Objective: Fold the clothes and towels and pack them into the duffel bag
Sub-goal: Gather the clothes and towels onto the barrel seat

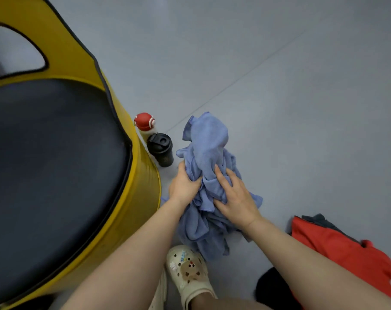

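Both forearms reach to the crumpled blue towel beside the yellow chair: left hand grips its chair-side edge, right hand presses flat, fingers spread, its length running away from the person.

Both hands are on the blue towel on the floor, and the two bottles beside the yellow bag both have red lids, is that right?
Not quite. Only one bottle has a red lid; the other, the cup nearer the hands, has a black lid. The head view shows this. The rest holds: the left hand and right hand are both on the blue towel on the floor, beside the yellow bag.
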Demonstrator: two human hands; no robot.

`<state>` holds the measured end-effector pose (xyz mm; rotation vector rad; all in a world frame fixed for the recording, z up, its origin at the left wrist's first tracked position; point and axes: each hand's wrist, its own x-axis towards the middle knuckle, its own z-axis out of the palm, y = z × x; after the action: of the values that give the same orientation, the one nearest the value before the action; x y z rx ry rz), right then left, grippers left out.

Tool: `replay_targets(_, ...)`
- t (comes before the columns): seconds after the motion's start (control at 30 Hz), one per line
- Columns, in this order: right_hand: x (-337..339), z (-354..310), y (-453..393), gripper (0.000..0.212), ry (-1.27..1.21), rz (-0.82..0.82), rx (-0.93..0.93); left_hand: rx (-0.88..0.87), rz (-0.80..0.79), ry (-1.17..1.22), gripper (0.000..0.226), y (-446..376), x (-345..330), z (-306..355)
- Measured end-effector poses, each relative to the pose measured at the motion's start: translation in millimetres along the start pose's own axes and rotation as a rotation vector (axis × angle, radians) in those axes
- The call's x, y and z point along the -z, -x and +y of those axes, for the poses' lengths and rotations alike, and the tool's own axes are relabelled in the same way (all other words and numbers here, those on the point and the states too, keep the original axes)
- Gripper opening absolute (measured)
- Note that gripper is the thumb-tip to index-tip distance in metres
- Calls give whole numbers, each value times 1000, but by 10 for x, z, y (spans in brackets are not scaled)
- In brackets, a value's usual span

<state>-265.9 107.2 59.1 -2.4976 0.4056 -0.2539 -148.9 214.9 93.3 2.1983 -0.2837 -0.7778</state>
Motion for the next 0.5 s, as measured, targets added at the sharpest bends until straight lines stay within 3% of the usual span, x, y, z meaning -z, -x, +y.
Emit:
replay_targets(0.4, 1072, -866, -244, 79, 38, 194, 189, -148, 149, 150, 72, 754, 821, 990)
replay_targets(0.5, 1283, -1175, -303, 79, 38, 221, 231, -196, 205, 181, 70, 938, 1102, 1157)
